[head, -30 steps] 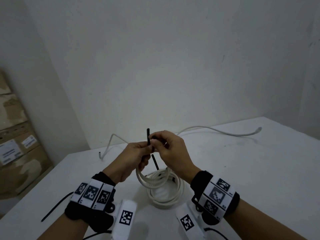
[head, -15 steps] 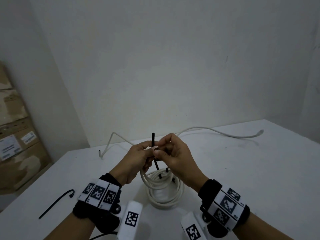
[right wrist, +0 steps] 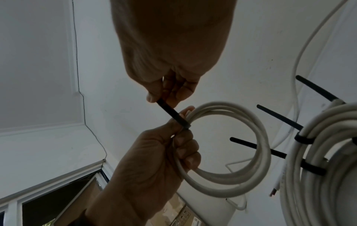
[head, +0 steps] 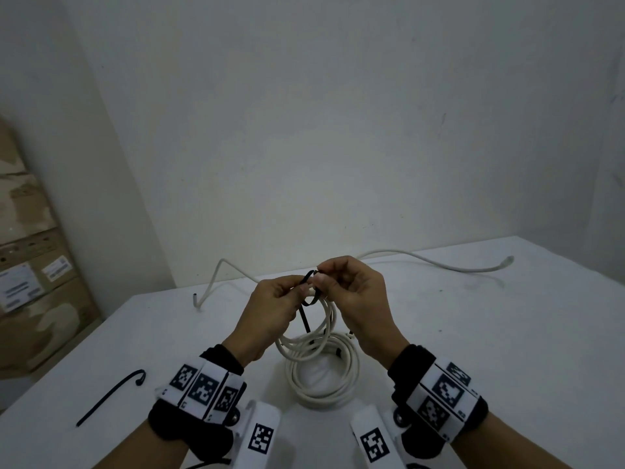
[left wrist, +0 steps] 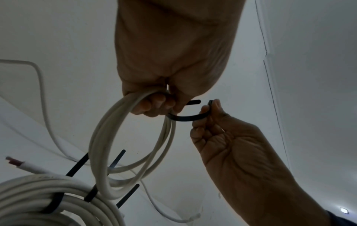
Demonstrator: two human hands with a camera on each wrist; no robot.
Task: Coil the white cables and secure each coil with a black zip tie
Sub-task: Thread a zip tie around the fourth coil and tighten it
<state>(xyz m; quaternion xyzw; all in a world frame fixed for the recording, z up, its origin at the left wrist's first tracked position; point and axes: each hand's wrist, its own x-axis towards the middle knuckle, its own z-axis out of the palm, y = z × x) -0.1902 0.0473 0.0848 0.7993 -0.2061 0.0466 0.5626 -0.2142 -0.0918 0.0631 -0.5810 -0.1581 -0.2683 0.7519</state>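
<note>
In the head view my left hand grips a small white cable coil raised above the table. A black zip tie bends in a loop over the coil's top. My right hand pinches the tie's free end between thumb and forefinger. The left wrist view shows the zip tie curving from under my left fingers to my right hand, its two ends a small gap apart. In the right wrist view the tie runs from my right hand down to the coil.
A larger white coil, bound with black zip ties, lies on the white table under my hands. A spare black zip tie lies at the left. A loose white cable runs along the back. Cardboard boxes stand at the left.
The zip tie's end stood upright before; my right hand has bent it over the coil towards my left fingers. Both hands stay close together above the tied coil.
</note>
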